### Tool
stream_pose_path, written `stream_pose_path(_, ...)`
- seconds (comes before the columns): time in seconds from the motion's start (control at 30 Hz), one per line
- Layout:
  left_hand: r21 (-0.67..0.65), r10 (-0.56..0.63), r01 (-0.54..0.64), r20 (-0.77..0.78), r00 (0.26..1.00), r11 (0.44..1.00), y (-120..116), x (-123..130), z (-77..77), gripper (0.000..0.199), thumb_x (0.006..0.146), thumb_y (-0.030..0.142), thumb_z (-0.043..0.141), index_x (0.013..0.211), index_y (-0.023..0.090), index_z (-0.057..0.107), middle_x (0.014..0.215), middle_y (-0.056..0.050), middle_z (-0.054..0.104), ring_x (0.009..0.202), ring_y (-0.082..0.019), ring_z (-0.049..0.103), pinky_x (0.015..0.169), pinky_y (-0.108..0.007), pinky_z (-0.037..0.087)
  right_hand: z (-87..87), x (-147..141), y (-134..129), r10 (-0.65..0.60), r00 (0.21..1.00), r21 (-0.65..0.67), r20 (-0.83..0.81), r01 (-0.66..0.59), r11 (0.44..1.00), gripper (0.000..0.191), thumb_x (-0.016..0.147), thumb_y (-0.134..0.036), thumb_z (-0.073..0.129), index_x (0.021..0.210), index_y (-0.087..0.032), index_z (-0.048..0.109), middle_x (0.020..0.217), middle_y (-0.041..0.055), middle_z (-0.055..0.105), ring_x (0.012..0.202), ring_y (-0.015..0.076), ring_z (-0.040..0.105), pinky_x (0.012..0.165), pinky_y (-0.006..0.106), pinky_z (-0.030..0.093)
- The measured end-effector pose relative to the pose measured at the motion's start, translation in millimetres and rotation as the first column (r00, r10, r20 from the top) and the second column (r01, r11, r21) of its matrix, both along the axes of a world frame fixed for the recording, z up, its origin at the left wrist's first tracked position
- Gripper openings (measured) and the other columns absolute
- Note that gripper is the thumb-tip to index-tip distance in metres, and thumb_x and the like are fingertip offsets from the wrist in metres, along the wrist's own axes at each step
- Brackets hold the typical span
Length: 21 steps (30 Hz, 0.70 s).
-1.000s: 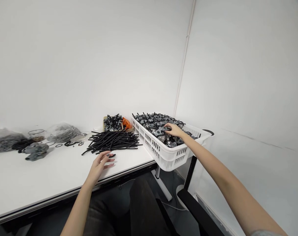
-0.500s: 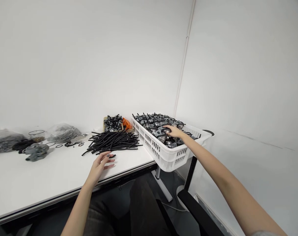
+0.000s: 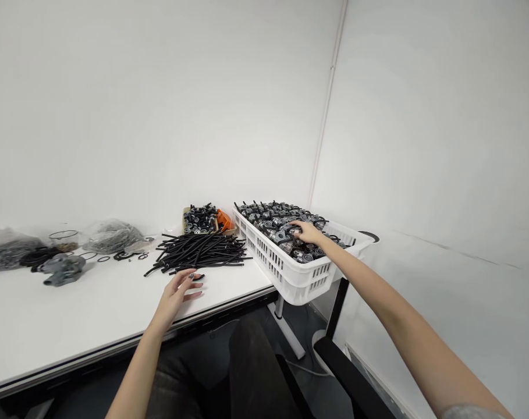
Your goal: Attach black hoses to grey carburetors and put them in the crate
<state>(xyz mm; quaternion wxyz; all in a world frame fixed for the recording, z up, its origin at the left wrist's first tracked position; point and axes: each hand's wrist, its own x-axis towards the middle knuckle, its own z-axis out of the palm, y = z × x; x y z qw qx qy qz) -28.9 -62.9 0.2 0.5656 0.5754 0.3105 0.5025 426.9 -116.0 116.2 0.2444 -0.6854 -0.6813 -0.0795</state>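
My right hand (image 3: 308, 231) reaches into a white plastic basket (image 3: 299, 285), its fingers curled over one of the metal carburetors (image 3: 284, 237) near the basket's middle. Many similar carburetors with black hose pieces fill the basket in rows. Above the table's front part is my left hand (image 3: 181, 289), with a short curved black hose piece (image 3: 198, 277) at the thumb and forefinger, seemingly pinched there. The other fingers are spread. Just beyond this hand lies a loose pile of black hoses (image 3: 201, 251).
Behind the hoses stand a tray of small black and metal parts (image 3: 200, 219) and an orange bin (image 3: 224, 220). Farther left are plastic bags of parts (image 3: 113, 235), black rings and a grey metal casting (image 3: 63, 269). The basket overhangs the table edge, near a black chair armrest (image 3: 347, 372).
Both hands keep almost the same places and poses. The whole view has shifted very slightly.
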Motion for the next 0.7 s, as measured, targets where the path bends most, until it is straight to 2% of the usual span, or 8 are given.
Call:
stream_pose_path(0.23,0.01,0.002,-0.002,0.002,1.0,1.0,2.3,-1.1,-2.0,0.051,0.072,0.054,0.069,0.108,0.019,0.06,0.109,-0.009,0.063,0.086,-0.024,0.068,0.078,-0.047,0.059,-1.3,2.3,-0.3,0.031,0.999,-0.031,-0.014,-0.032,0.999,0.052,0.079,-0.02,0.062,0.13,-0.013,0.053,0.135,0.0154,0.055,0.124,0.029,0.053,0.105,0.04,0.04)
stream_pose_path(0.4,0.016,0.005,-0.005,0.005,1.0,1.0,2.8,-1.2,-2.4,0.051,0.073,0.053,0.068,0.109,0.019,0.06,0.11,-0.01,0.063,0.086,-0.024,0.068,0.078,-0.048,0.059,-3.1,4.9,0.2,0.047,0.999,-0.03,-0.024,-0.048,0.998,0.051,0.081,-0.023,0.061,0.13,-0.015,0.053,0.136,0.0144,0.055,0.124,0.0286,0.052,0.106,0.041,0.039)
stream_pose_path(0.7,0.003,0.012,-0.012,0.011,1.0,1.0,0.7,-1.2,-0.7,0.051,0.071,0.053,0.07,0.107,0.018,0.06,0.109,-0.01,0.064,0.086,-0.024,0.067,0.078,-0.048,0.059,-3.1,5.0,-0.7,0.041,0.999,0.039,-0.034,-0.04,0.998,0.051,0.081,-0.031,0.062,0.129,-0.016,0.055,0.134,0.0149,0.057,0.124,0.0299,0.053,0.105,0.044,0.04)
